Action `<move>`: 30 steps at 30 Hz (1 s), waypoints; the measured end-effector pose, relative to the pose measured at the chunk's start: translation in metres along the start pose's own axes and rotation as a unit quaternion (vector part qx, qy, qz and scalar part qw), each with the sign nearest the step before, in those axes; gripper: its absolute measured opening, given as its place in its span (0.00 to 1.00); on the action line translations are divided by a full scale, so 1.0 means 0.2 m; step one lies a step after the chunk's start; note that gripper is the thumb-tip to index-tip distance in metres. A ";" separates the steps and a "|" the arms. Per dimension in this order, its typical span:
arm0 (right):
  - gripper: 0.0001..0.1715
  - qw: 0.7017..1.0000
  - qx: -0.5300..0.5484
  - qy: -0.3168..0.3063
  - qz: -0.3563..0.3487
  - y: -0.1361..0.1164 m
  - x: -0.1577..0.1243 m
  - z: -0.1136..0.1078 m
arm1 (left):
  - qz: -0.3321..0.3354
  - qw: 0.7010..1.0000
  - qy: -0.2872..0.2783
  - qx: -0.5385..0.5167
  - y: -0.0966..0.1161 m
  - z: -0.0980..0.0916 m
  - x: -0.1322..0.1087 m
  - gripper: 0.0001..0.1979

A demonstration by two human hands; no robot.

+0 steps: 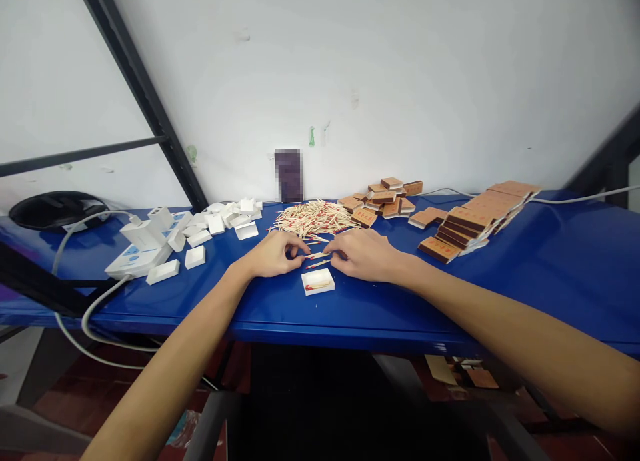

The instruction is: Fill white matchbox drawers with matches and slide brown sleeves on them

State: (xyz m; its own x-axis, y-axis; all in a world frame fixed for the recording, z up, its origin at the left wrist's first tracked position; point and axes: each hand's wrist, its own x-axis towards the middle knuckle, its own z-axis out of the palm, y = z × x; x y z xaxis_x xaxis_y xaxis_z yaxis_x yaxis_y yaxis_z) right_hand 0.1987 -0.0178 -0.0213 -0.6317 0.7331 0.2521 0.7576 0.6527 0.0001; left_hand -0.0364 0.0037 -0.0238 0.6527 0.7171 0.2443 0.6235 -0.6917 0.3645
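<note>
My left hand (280, 253) and my right hand (357, 254) face each other on the blue table, fingers curled around the two ends of a few matches (317, 256). The fingertips of both hands touch these matches. Just in front of them lies a small white tray (319, 291) holding a few red-tipped matches along its near side. Behind my hands spreads a large heap of loose matches (317, 216), with several stray ones at its front edge.
White empty trays (225, 218) are scattered at the left beside a white power strip (137, 258) with cables. Brown matchboxes are piled (387, 196) behind my right hand and stacked in rows (475, 214) farther right. A dark pixelated object (289, 174) leans on the wall.
</note>
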 end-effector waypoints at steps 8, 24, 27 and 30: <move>0.18 0.999 0.009 -0.019 -0.024 -0.02 -0.01 0.00 | 0.016 1.000 0.002 -0.002 -0.01 0.00 0.00 0.12; 0.17 0.997 0.054 0.003 -0.048 0.00 -0.01 0.03 | -0.001 1.000 -0.012 -0.023 0.01 0.00 0.00 0.20; 0.13 0.996 0.067 -0.003 -0.054 0.01 0.00 0.04 | -0.002 1.000 -0.009 -0.023 0.02 -0.01 -0.01 0.18; 0.12 0.997 0.070 -0.015 -0.043 0.01 0.01 0.04 | 0.003 1.000 -0.008 -0.021 0.02 -0.01 -0.01 0.18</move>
State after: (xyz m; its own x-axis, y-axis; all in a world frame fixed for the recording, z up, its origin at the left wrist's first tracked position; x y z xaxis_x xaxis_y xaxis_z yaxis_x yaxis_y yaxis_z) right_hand 0.1980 -0.0135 -0.0292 -0.6986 0.6779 0.2288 0.6719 0.7315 -0.1159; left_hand -0.0354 0.0004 -0.0218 0.6636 0.7110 0.2327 0.6005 -0.6917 0.4012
